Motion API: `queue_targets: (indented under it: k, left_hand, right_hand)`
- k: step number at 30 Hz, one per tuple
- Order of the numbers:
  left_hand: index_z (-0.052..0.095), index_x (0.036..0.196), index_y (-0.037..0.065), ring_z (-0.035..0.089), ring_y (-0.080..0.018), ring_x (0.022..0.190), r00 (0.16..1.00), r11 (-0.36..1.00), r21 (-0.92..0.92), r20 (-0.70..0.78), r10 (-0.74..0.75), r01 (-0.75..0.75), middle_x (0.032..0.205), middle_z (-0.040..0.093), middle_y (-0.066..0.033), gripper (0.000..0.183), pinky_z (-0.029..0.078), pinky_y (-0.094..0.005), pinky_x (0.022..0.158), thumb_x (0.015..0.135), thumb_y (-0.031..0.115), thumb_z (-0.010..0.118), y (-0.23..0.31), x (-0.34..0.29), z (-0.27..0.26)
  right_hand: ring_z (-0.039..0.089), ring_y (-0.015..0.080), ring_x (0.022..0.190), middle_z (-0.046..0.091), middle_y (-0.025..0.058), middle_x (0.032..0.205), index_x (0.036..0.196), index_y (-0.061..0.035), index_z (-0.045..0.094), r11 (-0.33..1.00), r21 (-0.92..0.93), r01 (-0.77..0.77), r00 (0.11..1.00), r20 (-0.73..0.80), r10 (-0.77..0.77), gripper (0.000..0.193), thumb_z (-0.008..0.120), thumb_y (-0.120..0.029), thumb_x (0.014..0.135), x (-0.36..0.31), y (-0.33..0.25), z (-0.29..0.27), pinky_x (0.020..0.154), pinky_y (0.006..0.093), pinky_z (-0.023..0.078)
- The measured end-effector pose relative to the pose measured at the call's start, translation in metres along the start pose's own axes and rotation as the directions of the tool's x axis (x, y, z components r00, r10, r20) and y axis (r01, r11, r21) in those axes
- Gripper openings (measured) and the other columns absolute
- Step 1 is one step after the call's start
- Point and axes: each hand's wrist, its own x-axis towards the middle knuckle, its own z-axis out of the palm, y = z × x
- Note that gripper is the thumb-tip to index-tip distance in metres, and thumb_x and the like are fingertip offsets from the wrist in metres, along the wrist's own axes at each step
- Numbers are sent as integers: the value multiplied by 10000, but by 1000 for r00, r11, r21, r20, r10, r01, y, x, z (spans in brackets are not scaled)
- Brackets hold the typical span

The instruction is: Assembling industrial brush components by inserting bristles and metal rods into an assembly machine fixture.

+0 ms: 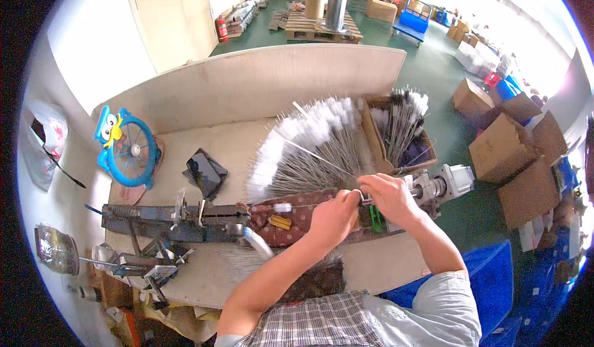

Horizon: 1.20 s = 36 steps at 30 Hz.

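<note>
My left hand [337, 216] is closed, fingers pinched, over the middle of the bench. From it a thin wire brush [283, 208] with a small white tip points left above a brown dotted cloth [296, 218]. My right hand [390, 197] is closed just beside it, by the motor unit. A long thin pale stem [318, 158] slants from its fingertips over a fanned pile of white-tipped wire brushes [315, 146]. The fingers hide where the stem is gripped. A yellow piece [279, 222] lies on the cloth, and a green part [375, 219] shows below the right hand.
A cardboard box [371, 140] of dark-tipped wire brushes stands behind the hands. The motor unit [445, 185] is at right; a metal linkage [148, 260] and dark rail [142, 223] are at left. A blue fan [130, 152] and black sheet [206, 172] sit farther back.
</note>
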Motion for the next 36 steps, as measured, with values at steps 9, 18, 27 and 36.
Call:
queue_targets:
  k: [9, 18, 27, 36]
  left_hand:
    - [549, 838, 96, 581, -230, 739, 983, 877, 458, -41, 181, -142, 784, 548, -40, 95, 456, -366, 629, 755, 140, 546, -8, 28, 17]
    - [629, 1068, 118, 598, -230, 936, 978, 863, 505, -163, 129, -30, 1088, 606, -82, 309, 471, -347, 795, 770, 196, 656, -52, -42, -22]
    - [635, 951, 4, 633, -208, 718, 553, 171, -838, 176, -814, 518, 828, 661, -103, 307, 515, -325, 685, 904, 295, 549, -45, -139, -35]
    - [634, 752, 60, 487, -185, 541, 412, -444, -889, 364, -835, -115, 609, 546, -43, 609, 393, -344, 531, 898, 558, 316, -82, -164, -103]
  right_hand:
    - [593, 338, 689, 607, 120, 752, 880, -92, 577, 999, -4, -33, 996, -87, 33, 76, 598, -108, 809, -1, 31, 22, 568, 377, 472]
    - [583, 265, 718, 630, 49, 696, 713, -132, 691, 995, 79, -54, 974, 226, 35, 138, 673, -268, 717, 10, 31, 22, 665, 374, 483]
    - [549, 224, 725, 607, 5, 682, 702, -125, 658, 867, 311, 390, 891, 112, -440, 105, 667, -229, 688, 56, -48, 111, 660, 339, 471]
    - [541, 222, 755, 597, -9, 698, 692, -116, 633, 925, 86, 370, 915, 140, -379, 61, 649, -173, 674, 65, -77, 165, 662, 335, 476]
